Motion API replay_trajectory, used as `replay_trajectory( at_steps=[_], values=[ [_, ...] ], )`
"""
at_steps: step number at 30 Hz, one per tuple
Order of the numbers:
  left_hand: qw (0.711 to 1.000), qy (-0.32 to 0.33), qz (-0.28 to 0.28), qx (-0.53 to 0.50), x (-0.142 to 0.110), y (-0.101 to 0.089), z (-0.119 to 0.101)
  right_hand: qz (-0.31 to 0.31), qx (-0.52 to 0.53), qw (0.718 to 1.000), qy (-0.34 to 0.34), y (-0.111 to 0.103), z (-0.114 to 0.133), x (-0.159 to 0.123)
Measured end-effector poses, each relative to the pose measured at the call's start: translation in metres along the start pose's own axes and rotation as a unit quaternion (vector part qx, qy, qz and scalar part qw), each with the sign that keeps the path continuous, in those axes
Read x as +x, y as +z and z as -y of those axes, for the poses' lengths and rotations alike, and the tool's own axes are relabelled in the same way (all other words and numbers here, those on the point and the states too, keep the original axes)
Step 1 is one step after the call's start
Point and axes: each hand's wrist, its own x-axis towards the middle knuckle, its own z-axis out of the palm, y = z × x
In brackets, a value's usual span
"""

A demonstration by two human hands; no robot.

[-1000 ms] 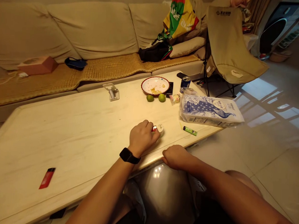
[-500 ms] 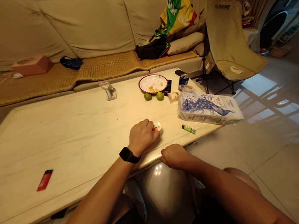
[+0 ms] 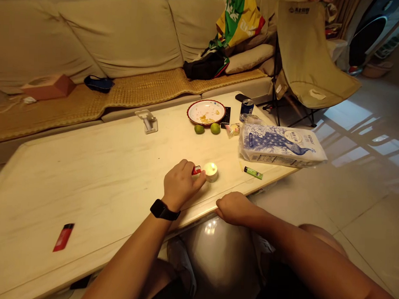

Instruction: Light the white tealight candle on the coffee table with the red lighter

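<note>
My left hand (image 3: 181, 184), with a black watch on the wrist, is closed around a red lighter (image 3: 196, 170); only the lighter's metal-topped end shows. Just right of its fingertips, a round white tealight candle (image 3: 211, 173) stands upright on the pale table (image 3: 119, 177), glowing with a small flame at its wick. My right hand (image 3: 234, 208) is curled closed against the table's front edge. Its inner side is turned away, so whatever it may hold is hidden. A green lighter (image 3: 253, 173) lies right of the candle. Another red lighter (image 3: 64, 237) lies at the table's left front.
A packet of tissues (image 3: 282, 144) sits at the table's right end. Behind the candle are two green limes (image 3: 215, 128), a red-rimmed plate (image 3: 206, 112) with food scraps, and a blue can (image 3: 246, 107). A white holder (image 3: 148, 121) stands further left. Beyond are a sofa and folding chair (image 3: 314, 62).
My left hand has drawn back to the left with the red lighter, leaving the burning candle in full view. My right hand stays at the table edge. The view has shifted slightly.
</note>
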Motion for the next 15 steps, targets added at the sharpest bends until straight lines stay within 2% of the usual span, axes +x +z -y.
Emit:
replay_trajectory(
  at_steps=[8, 15],
  values=[
    [0.999, -0.032, 0.006, -0.022, -0.010, -0.006, 0.018, 0.005, 0.004, 1.000, -0.001, 0.002, -0.001, 0.003],
    [0.999, -0.041, 0.007, -0.022, -0.012, -0.006, 0.021, 0.009, -0.001, 1.000, 0.000, 0.004, -0.002, 0.005]
  ],
)
